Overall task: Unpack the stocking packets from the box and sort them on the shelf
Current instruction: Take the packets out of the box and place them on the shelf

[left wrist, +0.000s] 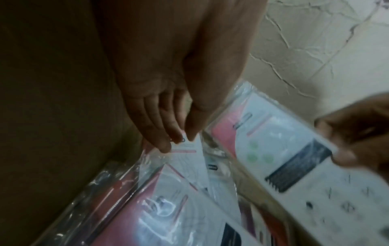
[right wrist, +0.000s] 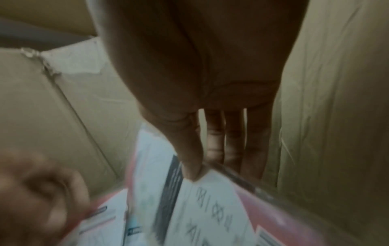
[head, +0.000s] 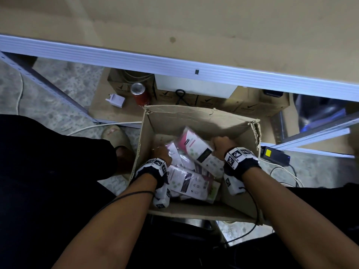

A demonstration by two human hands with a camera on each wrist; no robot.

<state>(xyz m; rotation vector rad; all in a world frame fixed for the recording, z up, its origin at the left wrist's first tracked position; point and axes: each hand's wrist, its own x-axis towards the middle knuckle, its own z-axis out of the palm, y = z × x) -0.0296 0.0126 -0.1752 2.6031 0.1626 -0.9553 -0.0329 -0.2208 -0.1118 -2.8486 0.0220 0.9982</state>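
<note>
An open cardboard box (head: 194,117) stands on the floor and holds several pink and white stocking packets (head: 190,183) in clear wrap. My left hand (head: 162,151) is deep in the box's left side; in the left wrist view its thumb and fingers (left wrist: 166,146) pinch the top edge of an upright packet (left wrist: 189,159). My right hand (head: 217,144) grips the end of a tilted packet (head: 196,147), raised over the pile. In the right wrist view its thumb (right wrist: 191,166) presses on that packet (right wrist: 210,208), with the fingers behind it. The shelf (head: 174,63) runs above.
Under the shelf lie a red can (head: 140,94), a white plug (head: 116,100) and several brown boxes (head: 248,107). A black power brick (head: 275,154) and cables lie right of the box. A sandalled foot (head: 116,136) stands to its left.
</note>
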